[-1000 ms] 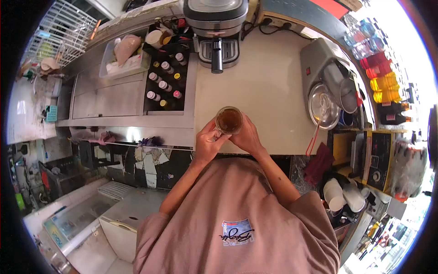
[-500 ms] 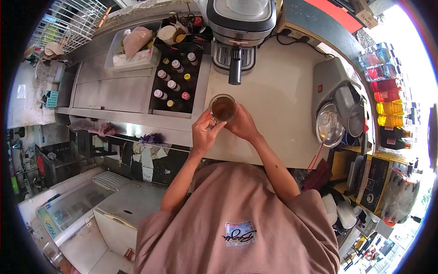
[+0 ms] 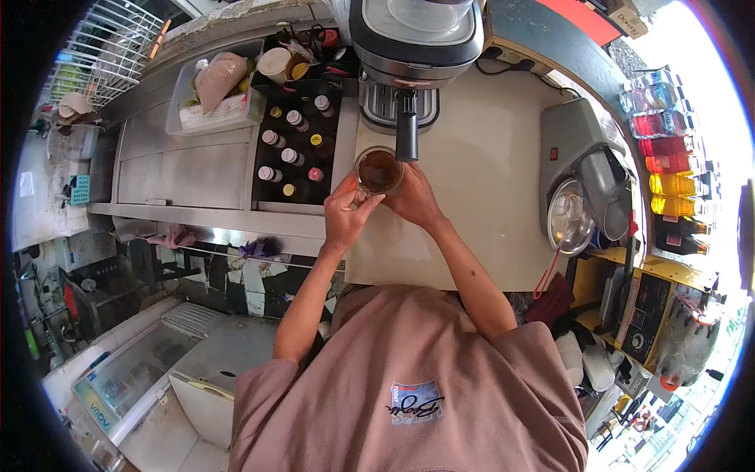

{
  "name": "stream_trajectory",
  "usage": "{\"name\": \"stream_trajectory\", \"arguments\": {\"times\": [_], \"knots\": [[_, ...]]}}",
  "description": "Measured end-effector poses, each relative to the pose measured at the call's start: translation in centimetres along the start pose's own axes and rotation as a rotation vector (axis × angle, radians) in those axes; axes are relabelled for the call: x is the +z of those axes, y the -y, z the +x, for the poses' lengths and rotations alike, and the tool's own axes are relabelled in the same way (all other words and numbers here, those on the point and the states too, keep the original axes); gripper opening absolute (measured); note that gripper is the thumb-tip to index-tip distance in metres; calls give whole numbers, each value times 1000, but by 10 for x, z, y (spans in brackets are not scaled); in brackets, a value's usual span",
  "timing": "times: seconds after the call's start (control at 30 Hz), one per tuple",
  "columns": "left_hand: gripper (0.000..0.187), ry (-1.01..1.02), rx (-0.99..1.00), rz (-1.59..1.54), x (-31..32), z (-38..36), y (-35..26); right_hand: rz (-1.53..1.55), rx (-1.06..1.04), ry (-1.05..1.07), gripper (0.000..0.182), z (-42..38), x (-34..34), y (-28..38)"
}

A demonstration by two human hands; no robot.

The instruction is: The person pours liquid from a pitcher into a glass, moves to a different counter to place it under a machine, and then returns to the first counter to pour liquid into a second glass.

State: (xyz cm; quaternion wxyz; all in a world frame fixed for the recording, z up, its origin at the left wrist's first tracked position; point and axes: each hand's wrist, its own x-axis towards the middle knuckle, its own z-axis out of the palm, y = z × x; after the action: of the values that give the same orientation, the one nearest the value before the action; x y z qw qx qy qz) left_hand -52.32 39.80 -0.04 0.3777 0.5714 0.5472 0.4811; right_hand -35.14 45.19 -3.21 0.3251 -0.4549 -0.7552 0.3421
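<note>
Brown coffee sat in the glass cup [image 3: 379, 171] that I had pinched between both hands, and the big change in that last second was where the cup ended up. A moment before, it was out on the open counter [image 3: 480, 173] closer to my chest; by now I'd pushed it forward until it sat right at the foot of the coffee machine [image 3: 414, 47], with the black handle [image 3: 406, 135] hanging just past my fingertips, touching or nearly touching the rim on the right. My left hand [image 3: 344, 211] was wrapped on the near-left side of the cup, thumb and fingers grasping it, and my right hand [image 3: 414, 200] cupped the near-right side the same way. Neither hand had let go. Just left of my left hand was the black tray of small capped bottles [image 3: 292, 153]. To me that read as lining the cup up with the machine, though I couldn't tell if it rested on the counter or was slightly lifted.
</note>
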Motion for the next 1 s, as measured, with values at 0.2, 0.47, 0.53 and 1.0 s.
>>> {"name": "stream_trajectory", "arguments": {"times": [0.2, 0.47, 0.53, 1.0], "knots": [[18, 7, -12, -39, 0, 12, 12, 2, 61, 24, 68, 5, 8, -14], [23, 46, 1, -23, -3, 21, 17, 59, 171, 66, 61, 12, 2, -3], [18, 29, 20, -2, -2, 24, 18, 34, 205, 50, 56, 11, 1, 0], [27, 62, 41, -37, -1, 30, 12, -15, 138, 30, 42, 14, -3, 1]]}}
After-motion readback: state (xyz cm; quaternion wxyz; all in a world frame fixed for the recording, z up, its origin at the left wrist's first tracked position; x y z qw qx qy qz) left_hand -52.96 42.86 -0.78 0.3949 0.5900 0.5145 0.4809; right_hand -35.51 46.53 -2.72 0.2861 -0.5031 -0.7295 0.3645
